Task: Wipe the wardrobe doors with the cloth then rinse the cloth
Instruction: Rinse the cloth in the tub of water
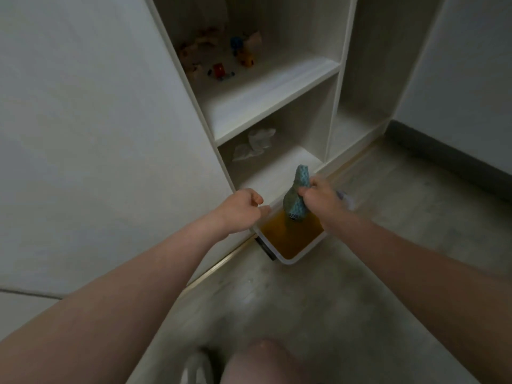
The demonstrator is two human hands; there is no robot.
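My right hand [321, 198] grips a blue-green textured cloth [297, 200], bunched and hanging down over a white tub [291, 260] of yellowish-brown water on the floor. The cloth's lower end reaches the water surface. My left hand [243, 209] hovers at the tub's left rim, fingers curled loosely with nothing in them. A pale wardrobe door [91, 128] stands at the left, beside the open wardrobe shelves [266, 98].
Small coloured toys [221, 59] lie on the upper shelf and crumpled white material [255, 144] on the bottom shelf. A second door [465, 79] stands at the right. The floor [346, 286] is grey concrete. My knee [263, 361] shows at the bottom.
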